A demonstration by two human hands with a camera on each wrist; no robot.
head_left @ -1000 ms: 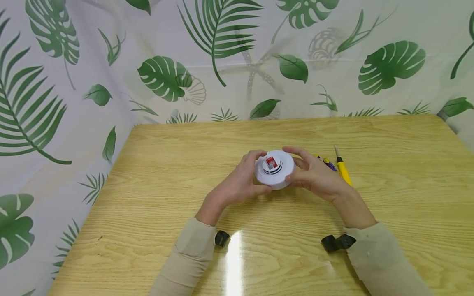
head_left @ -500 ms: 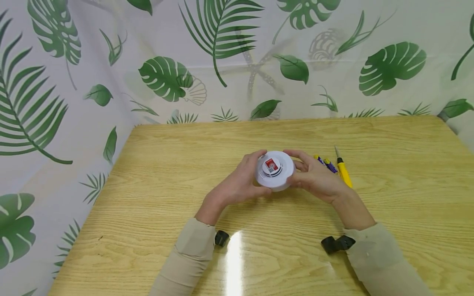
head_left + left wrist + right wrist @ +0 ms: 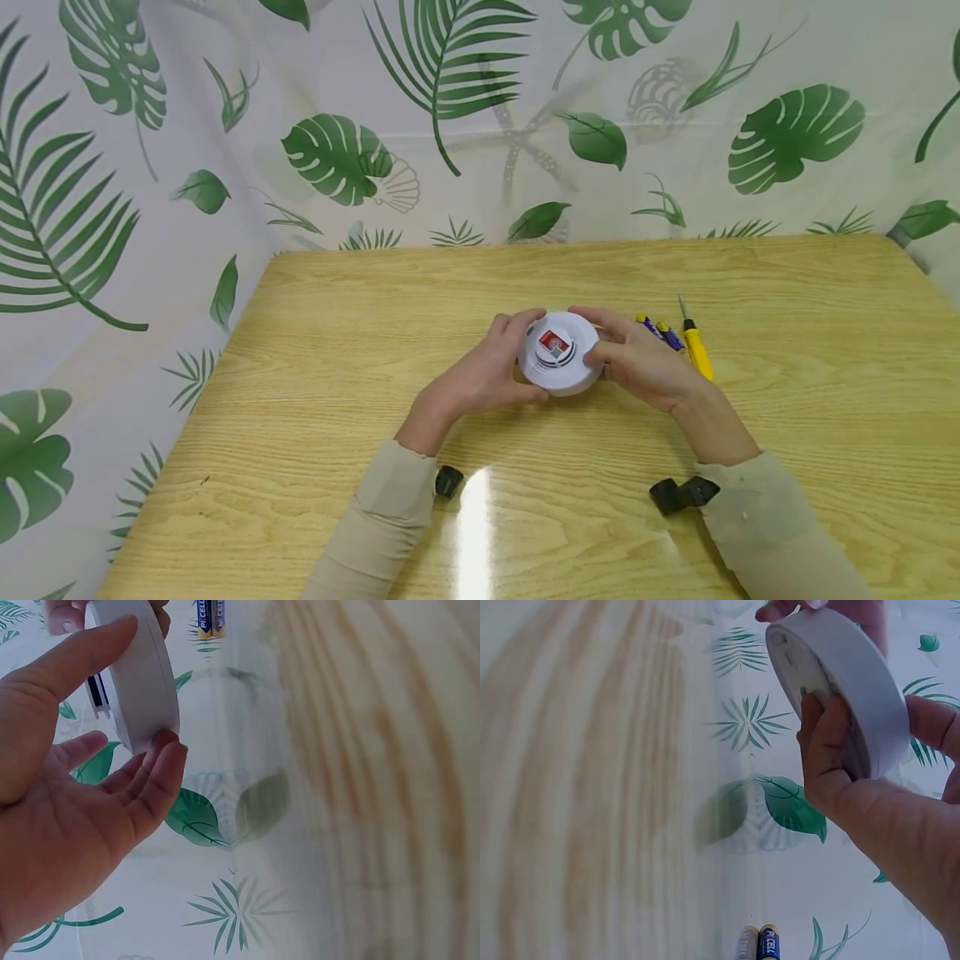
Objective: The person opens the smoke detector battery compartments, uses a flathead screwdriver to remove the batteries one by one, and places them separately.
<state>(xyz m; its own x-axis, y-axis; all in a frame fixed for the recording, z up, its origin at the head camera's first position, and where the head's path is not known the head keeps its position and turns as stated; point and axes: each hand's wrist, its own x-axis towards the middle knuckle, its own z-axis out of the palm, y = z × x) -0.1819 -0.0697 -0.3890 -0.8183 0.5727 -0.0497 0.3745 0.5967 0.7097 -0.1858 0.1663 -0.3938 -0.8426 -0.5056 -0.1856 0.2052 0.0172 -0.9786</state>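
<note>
Both hands hold a round white smoke detector (image 3: 561,379) with a red label in its middle, raised over the table. My left hand (image 3: 487,367) grips its left edge, thumb on the near side and fingers on the far side. In the left wrist view that thumb lies along the rim of the smoke detector (image 3: 142,682). My right hand (image 3: 641,358) pinches the right edge. Seen from the right wrist, the fingers (image 3: 826,739) of that hand curl onto the recessed underside of the detector (image 3: 855,675).
Two blue-and-yellow batteries (image 3: 670,336) lie just beyond the right hand. Right of them is a screwdriver (image 3: 698,350) with a yellow handle, its tip facing the back. A leaf-printed cloth (image 3: 480,192) hangs behind the wooden table (image 3: 360,333).
The smoke detector has shifted slightly toward the person and turned, so its label faces up more. The right thumb has moved farther onto its face. Both hands keep hold.
</note>
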